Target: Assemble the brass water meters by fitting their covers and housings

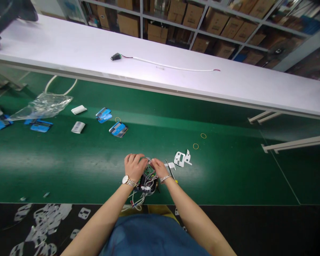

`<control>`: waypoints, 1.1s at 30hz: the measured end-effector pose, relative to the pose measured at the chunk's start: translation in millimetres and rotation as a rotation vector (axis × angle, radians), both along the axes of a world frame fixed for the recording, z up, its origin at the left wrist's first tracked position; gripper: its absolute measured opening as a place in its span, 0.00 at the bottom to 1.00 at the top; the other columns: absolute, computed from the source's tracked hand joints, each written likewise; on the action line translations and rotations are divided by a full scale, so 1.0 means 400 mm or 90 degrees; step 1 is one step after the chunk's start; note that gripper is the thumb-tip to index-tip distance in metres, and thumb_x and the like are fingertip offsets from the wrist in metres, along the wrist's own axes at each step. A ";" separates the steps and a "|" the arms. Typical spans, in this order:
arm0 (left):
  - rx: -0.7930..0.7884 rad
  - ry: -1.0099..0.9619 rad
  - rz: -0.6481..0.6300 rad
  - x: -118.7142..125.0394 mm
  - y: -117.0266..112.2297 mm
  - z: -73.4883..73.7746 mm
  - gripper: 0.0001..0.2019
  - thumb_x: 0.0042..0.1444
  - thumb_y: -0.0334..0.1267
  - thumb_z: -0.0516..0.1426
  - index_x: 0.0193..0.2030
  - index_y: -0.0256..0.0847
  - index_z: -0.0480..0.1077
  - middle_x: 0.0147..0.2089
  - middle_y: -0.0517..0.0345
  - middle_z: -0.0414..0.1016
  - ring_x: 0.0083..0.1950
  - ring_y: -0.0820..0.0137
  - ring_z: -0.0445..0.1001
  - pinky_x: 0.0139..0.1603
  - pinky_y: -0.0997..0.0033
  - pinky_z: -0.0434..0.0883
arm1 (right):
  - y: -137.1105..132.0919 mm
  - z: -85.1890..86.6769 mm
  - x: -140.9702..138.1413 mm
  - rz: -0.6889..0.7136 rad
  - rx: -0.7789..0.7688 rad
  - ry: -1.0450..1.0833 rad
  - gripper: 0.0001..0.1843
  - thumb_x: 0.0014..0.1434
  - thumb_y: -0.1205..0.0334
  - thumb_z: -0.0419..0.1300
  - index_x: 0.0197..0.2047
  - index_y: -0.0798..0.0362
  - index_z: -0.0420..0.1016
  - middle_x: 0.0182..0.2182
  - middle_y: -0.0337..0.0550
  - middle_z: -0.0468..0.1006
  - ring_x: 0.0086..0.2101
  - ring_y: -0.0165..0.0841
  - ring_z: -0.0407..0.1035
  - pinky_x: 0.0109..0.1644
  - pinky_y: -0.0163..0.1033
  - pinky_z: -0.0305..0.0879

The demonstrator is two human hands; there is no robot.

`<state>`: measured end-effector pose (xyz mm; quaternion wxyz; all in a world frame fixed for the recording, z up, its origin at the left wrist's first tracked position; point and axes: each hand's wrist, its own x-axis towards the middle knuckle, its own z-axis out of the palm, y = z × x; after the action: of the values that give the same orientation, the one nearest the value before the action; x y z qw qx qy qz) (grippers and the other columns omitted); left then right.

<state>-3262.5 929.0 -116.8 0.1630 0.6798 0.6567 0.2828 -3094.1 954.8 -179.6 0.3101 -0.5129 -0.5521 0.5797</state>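
An opened electronic device (148,180) with a green circuit board and many grey-white wires lies at the near edge of the green bench. More white cables (137,202) hang from its near side over the edge. My left hand (134,167) is on its left far corner, fingers curled over the wires at the top. My right hand (159,168) touches the right far corner, thumb and fingers pinched at the same wires. What exactly lies between the fingers is too small to tell. A screwdriver (171,170) with a yellow handle lies just right of my right wrist.
White die-cut pieces (179,159) and yellow rubber bands (195,146) lie to the right. Blue cards (119,129), white packets (78,127) and a clear plastic bag (46,105) are on the left. A raised white shelf (160,76) spans the back, carrying a cable (173,67).
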 end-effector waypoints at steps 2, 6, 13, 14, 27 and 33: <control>-0.013 -0.013 -0.025 -0.003 0.012 0.002 0.12 0.65 0.47 0.54 0.38 0.50 0.79 0.51 0.50 0.79 0.58 0.50 0.67 0.67 0.46 0.52 | 0.000 0.000 -0.002 -0.005 -0.007 0.019 0.27 0.65 0.37 0.52 0.33 0.54 0.71 0.27 0.37 0.72 0.29 0.29 0.67 0.37 0.38 0.65; -0.076 -0.069 -0.058 -0.018 0.034 -0.007 0.12 0.64 0.46 0.56 0.48 0.46 0.75 0.51 0.49 0.79 0.51 0.55 0.74 0.57 0.55 0.66 | 0.005 0.010 -0.006 -0.013 -0.035 0.052 0.26 0.64 0.37 0.54 0.33 0.54 0.73 0.28 0.38 0.74 0.31 0.30 0.69 0.41 0.40 0.67; -0.174 -0.220 -0.042 -0.057 0.022 -0.037 0.12 0.66 0.48 0.50 0.41 0.46 0.71 0.35 0.59 0.80 0.35 0.65 0.77 0.39 0.69 0.69 | 0.000 0.027 0.057 -0.048 -0.177 0.109 0.36 0.63 0.30 0.45 0.50 0.51 0.78 0.45 0.50 0.83 0.43 0.40 0.78 0.47 0.46 0.73; -0.172 -0.245 -0.029 -0.064 0.015 -0.044 0.12 0.67 0.48 0.49 0.42 0.45 0.69 0.36 0.59 0.80 0.37 0.66 0.78 0.40 0.69 0.70 | -0.007 0.026 0.069 -0.053 -0.197 0.117 0.38 0.63 0.29 0.43 0.51 0.51 0.77 0.46 0.52 0.83 0.44 0.40 0.78 0.49 0.48 0.74; -0.028 -0.228 -0.138 -0.027 -0.141 0.003 0.05 0.62 0.36 0.58 0.41 0.45 0.77 0.67 0.52 0.67 0.72 0.54 0.59 0.70 0.42 0.59 | -0.044 0.018 0.053 -0.070 -0.216 0.205 0.31 0.51 0.41 0.69 0.54 0.48 0.76 0.55 0.48 0.78 0.55 0.43 0.71 0.64 0.53 0.61; -0.088 -0.109 -0.162 -0.016 -0.222 -0.025 0.36 0.52 0.33 0.67 0.66 0.45 0.61 0.71 0.41 0.57 0.68 0.53 0.62 0.66 0.45 0.64 | -0.129 0.017 0.075 -0.074 -0.175 0.294 0.35 0.46 0.55 0.72 0.58 0.45 0.70 0.60 0.46 0.74 0.58 0.42 0.68 0.65 0.51 0.62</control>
<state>-3268.9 840.4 -126.7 0.2990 0.7181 0.5671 0.2707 -3064.0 903.3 -173.0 0.3880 -0.4350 -0.3528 0.7320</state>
